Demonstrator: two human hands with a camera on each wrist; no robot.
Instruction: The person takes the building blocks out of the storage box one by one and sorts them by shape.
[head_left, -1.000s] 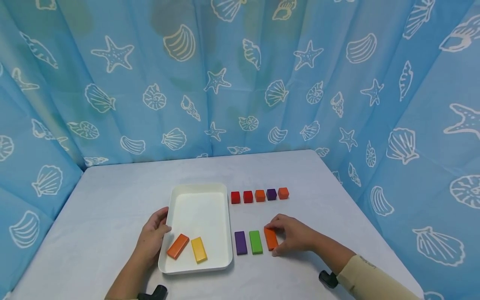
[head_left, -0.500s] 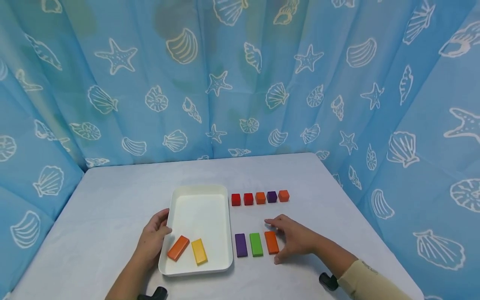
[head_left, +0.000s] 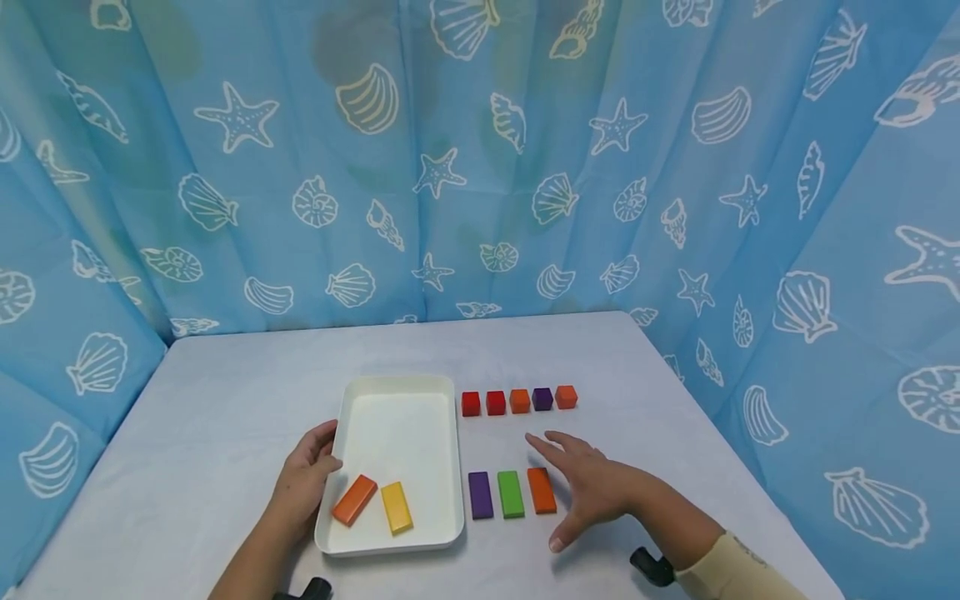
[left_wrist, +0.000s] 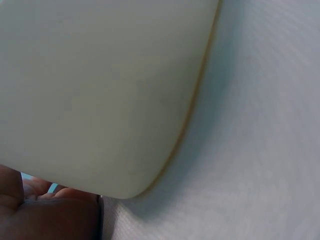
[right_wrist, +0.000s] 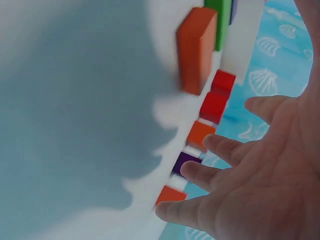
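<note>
A white tray (head_left: pixel 401 417) lies left of centre on the table, with an orange block (head_left: pixel 355 500) and a yellow block (head_left: pixel 397 508) near its front. My left hand (head_left: pixel 302 475) grips the tray's left side, thumb at the rim; the left wrist view shows the tray wall (left_wrist: pixel 100 100) close up and part of the hand. To the right of the tray stand a purple block (head_left: pixel 481 496), a green block (head_left: pixel 511 494) and another orange block (head_left: pixel 542 490) in a row. Fingers spread and holding nothing, my right hand (head_left: pixel 600 487) hovers just right of that orange block.
Behind the row of blocks, several small cubes line up: two red (head_left: pixel 471 404), an orange (head_left: pixel 520 401), a purple (head_left: pixel 542 399) and an orange-red cube (head_left: pixel 566 397). A blue shell-patterned curtain (head_left: pixel 420 167) encloses the white table (head_left: pixel 247 392) at the back and sides.
My right hand has let go of the orange block at the row's right end, spread its fingers and drawn slightly back to the right. My left hand keeps its place on the tray.
</note>
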